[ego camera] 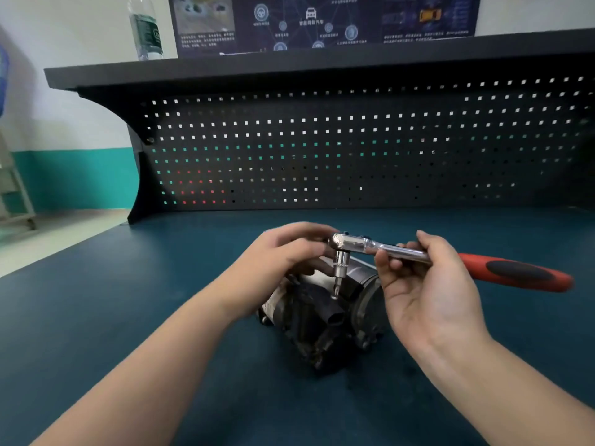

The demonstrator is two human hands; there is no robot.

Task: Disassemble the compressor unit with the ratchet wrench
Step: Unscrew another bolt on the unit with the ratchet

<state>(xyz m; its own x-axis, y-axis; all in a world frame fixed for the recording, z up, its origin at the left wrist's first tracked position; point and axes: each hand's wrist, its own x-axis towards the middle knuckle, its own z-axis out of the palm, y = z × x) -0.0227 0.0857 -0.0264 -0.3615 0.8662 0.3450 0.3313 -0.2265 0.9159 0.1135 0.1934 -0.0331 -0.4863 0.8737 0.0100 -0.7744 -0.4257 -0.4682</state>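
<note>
On the blue bench (pixel 96 317), compressor unit (pixel 322 320) engaged by bit of ratchet wrench (pixel 402 252), shaft pinched by right hand (pixel 428 294), wrench head gripped by left hand (pixel 283 262).

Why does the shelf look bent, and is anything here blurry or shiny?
Head view: the wide lens bows the shelf and pegboard; the bottle and poster up top look soft; glare glints on the chrome ratchet wrench pinched by the right hand, while the left hand steadies its head; the dark compressor unit loses detail in shadow.

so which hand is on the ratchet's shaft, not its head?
The right hand: its fingers pinch the ratchet wrench on the chrome shaft. The left hand is at the head.
</note>
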